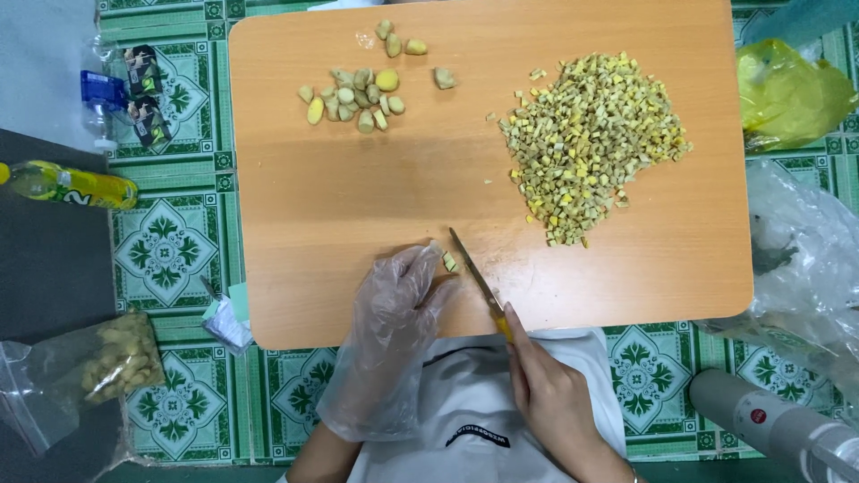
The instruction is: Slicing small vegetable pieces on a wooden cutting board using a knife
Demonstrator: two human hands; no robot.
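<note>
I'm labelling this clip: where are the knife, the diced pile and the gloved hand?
knife (472, 268), head view, middle of the blade
diced pile (595, 134), head view, centre of the heap
left hand (394, 309), head view, back of the glove

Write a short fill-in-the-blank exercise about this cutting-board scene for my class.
1. The left hand wears a clear plastic ____.
2. The right hand holds a ____.
3. The diced pile lies on the board's ____ side.
4. The board is made of ____.

Missing words: glove; knife; right; wood

Diced pile (591, 143) on board (313, 206) right; whole pieces (353, 94) far left; knife (474, 277) near edge.
</note>
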